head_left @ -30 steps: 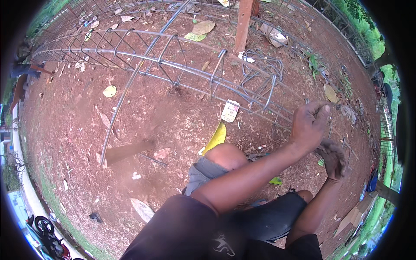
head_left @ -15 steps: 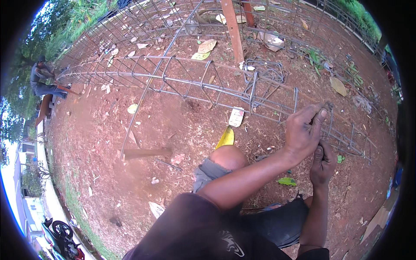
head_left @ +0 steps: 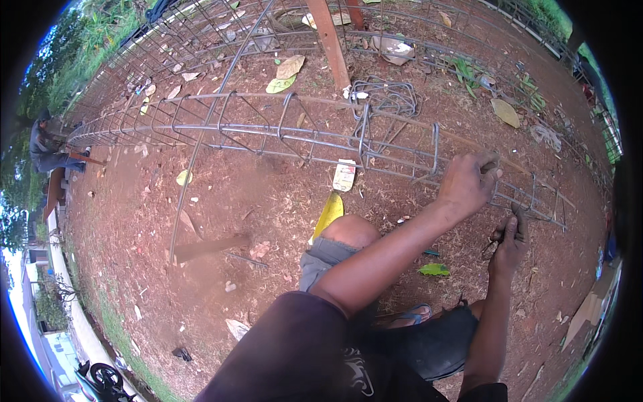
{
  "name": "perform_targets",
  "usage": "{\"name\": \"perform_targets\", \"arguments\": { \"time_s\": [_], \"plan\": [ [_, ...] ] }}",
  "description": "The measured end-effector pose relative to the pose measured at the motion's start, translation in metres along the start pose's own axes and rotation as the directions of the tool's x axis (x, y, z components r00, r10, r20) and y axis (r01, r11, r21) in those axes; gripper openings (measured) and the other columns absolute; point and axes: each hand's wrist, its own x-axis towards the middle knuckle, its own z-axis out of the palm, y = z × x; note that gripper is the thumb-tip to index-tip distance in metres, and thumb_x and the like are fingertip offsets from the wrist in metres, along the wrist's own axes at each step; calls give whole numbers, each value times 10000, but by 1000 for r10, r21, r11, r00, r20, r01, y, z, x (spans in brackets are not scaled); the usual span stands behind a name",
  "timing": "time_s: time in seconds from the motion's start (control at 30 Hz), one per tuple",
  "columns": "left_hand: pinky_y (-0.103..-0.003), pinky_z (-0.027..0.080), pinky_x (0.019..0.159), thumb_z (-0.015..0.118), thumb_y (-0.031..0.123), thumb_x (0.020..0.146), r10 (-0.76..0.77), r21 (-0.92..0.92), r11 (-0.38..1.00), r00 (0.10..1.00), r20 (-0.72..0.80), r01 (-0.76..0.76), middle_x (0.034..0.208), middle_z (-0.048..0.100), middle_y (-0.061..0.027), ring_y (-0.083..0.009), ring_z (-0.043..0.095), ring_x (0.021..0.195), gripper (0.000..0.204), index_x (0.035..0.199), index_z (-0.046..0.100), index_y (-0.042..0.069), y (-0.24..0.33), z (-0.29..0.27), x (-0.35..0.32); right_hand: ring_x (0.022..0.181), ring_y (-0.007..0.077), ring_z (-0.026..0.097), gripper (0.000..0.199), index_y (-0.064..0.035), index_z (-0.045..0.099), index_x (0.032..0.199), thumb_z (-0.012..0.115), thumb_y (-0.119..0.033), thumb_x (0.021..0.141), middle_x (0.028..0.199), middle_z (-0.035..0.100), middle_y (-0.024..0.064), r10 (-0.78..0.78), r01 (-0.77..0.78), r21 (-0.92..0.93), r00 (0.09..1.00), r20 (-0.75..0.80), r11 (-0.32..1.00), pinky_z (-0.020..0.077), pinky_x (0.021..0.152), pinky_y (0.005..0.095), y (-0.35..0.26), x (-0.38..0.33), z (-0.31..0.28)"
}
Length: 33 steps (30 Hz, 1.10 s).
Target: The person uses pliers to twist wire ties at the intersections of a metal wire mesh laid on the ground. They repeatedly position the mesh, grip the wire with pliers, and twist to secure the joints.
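A long rebar cage [head_left: 315, 136] runs across the view, with square stirrups tied around its bars. My left hand [head_left: 467, 179] is at the cage's near right part, beside a stirrup, its fingers curled closed. What lies between those fingers is hidden. Below and to the right, just under the lower bars, my right hand [head_left: 509, 242] has thumb and fingers pressed together. Something thin and dark shows by its palm, too small to name. Another stirrup [head_left: 436, 149] stands on the bars left of my left hand.
Loose stirrups [head_left: 383, 97] lie piled behind the cage near a reddish wooden post [head_left: 329, 47]. A slanting bar [head_left: 207, 120] crosses the cage. Further left, another person [head_left: 50, 144] is at the cage's far end. A motorcycle [head_left: 100, 382] stands lower left.
My view has shifted, so the scene sits further left. My hands, close together before, are now apart; the left fingers have curled and the right hand is further from the left.
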Motion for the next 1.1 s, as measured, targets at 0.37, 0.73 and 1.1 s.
{"name": "perform_targets", "arguments": {
  "time_s": [0.37,0.73,1.1],
  "plan": [
    [-467,504,809,594,281,835,-313,641,762,917,248,87,911,669,-209,-375,643,885,276,1017,691,99,-51,56,25,505,149,574,280,-15,558,1169,503,-58,898,710,624,92,674,-669,-210,736,-58,713,473,433,276,50,-25,-89],
    [-387,502,720,656,433,817,-253,657,752,899,357,-49,809,690,-155,-301,671,770,379,970,719,92,-71,112,24,872,163,591,294,-86,658,1138,536,-73,871,991,650,113,372,-351,-245,927,43,904,482,792,314,145,66,-50],
    [-339,478,626,642,444,837,-552,562,794,663,505,232,761,680,-127,-193,622,660,472,919,705,-16,-93,98,73,554,98,487,171,-17,664,984,566,-52,849,726,595,36,454,-496,403,868,203,769,379,475,256,124,96,-12]
  ]
}}
